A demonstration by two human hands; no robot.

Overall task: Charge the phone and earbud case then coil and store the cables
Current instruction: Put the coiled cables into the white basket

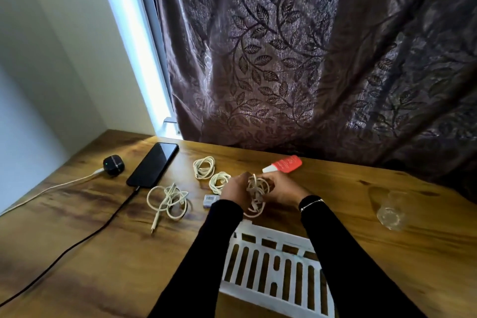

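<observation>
A: Left side? Earbud case (113,165) and phone (152,164) both plugged in; 1 loose cable (169,200) uncoiled.
B: Middle?
A: 2 coils (212,174) done, on the table (103,253). Left hand (233,188) and right hand (280,187) both grip a half-wound cable (255,195) above the white basket (273,273). Nothing stored yet.

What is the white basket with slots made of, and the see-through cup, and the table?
The white slotted basket looks like matte moulded plastic, going by its even cut-out slots. The clear cup could be glass or clear plastic; the wood shows through it. The brown table shows wood grain, perhaps a laminate.
</observation>
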